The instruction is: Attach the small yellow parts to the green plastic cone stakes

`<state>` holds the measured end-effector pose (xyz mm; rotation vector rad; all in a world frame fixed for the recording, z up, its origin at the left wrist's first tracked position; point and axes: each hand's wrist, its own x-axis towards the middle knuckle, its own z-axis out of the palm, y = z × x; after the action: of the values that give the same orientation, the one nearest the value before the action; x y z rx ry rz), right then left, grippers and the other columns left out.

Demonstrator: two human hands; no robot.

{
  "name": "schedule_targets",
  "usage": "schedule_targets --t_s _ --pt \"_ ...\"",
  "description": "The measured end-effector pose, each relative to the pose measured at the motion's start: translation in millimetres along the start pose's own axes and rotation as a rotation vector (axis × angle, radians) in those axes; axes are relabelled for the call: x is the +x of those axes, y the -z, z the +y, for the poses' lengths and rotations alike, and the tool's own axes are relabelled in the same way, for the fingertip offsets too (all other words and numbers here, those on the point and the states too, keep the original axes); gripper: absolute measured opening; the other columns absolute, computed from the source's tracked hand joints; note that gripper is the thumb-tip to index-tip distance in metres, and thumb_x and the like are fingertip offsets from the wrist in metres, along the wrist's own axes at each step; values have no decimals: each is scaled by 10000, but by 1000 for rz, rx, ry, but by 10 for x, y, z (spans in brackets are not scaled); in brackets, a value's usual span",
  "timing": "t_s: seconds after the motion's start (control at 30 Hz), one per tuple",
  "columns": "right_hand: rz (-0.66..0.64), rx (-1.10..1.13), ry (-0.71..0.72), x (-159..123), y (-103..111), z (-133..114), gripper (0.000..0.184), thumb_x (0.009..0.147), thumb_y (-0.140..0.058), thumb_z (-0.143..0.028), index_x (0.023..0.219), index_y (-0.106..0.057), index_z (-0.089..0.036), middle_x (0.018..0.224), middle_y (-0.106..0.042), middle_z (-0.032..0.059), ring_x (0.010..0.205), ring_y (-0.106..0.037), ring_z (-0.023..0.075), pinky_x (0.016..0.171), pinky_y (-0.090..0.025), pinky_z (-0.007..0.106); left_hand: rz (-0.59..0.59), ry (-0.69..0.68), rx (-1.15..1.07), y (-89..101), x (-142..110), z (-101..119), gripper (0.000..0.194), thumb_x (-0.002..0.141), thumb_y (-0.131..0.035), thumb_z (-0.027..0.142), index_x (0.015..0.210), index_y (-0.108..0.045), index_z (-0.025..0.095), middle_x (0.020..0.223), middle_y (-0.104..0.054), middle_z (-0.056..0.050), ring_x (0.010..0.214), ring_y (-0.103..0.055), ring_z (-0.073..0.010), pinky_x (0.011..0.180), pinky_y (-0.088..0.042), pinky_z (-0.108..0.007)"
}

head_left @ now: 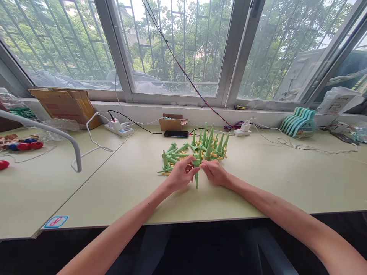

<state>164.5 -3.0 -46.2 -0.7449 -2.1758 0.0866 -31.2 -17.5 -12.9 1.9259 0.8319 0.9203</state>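
Over the near part of the counter (129, 198), a green spike (196, 180) points its tip toward the person. The left hand (179, 176) is partly closed, thumb and fingers pinching the spike near its collar. The right hand (215, 172) is curled nearly shut at the collar's other side; whether it grips a small piece there cannot be told. For good control, the left pinch should stay firm on the collar while the right fingertips work in line with the side fitting, pressing gently so nothing bends. Just beyond, loose spikes (172, 159) lie to the left and upright spikes (208, 149) crowd to the right, so elbows and knuckles are best kept low and clear.
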Motion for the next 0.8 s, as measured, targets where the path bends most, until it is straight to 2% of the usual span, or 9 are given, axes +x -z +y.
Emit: schedule_targets --t_s 0.27,0.8 --pt "76 28 27 30 -1 -30 383 1017 -281 -239 637 -309 -203 535 -278 -60 455 -232 80 480 -216 237 33 -66 90 -22 6 14 188 887 -547 360 933 -464 198 565 -451 70 452 -438 -72 473 -424 -202" --pt "170 27 -92 49 -17 -56 505 1026 -275 -293 529 -265 -204 455 -290 -44 405 -264 82 461 -249 263 117 -244 197 -51 10 -22 155 873 -592 292 967 -576 169 742 -550 5 537 -489 -65 488 -472 -185"
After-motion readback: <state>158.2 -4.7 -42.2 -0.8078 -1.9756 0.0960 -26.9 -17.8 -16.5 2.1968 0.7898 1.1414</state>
